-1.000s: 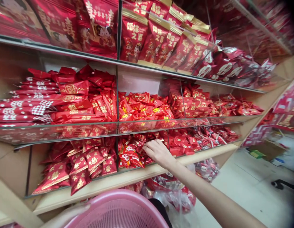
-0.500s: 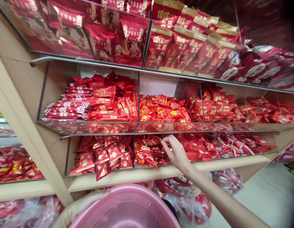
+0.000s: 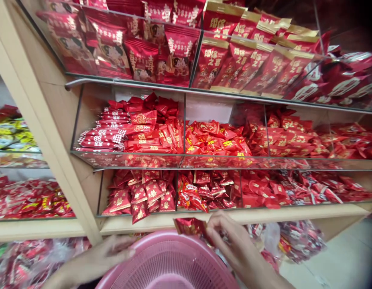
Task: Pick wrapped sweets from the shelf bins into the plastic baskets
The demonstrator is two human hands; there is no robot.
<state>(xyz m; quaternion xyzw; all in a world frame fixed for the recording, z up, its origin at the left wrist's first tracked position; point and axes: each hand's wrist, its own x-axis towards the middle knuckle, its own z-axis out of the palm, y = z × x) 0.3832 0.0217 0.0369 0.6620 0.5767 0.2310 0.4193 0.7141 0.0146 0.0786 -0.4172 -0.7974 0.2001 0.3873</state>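
Note:
My right hand [image 3: 230, 237] pinches a shiny dark red wrapped packet [image 3: 190, 226] by its right end, just above the right part of the rim of a pink plastic basket [image 3: 170, 237]. The part of the basket's inside that shows is bare perforated plastic; its near side is cut off by the view. At the basket's left rim, my left hand [image 3: 98, 257] has its thumb over the edge and its fingers along the outer side, slightly blurred. Behind the hands is the lowest shelf row, with dark red packets [image 3: 217, 188] and brighter red-orange ones [image 3: 190, 194] sharing one compartment.
Red packets with gold print [image 3: 148, 192] fill the lower left compartment, one hanging over the shelf lip [image 3: 255, 216]. Clear dividers and fronts [image 3: 143, 160] edge the rows above. A wooden post [image 3: 53, 116] stands left. Bagged packets [image 3: 303, 239] lie below the shelf.
My right hand has come down from the lower compartment to the basket rim, now with a dark red packet in it. My left hand shows more, with its thumb over the rim. The view has shifted left.

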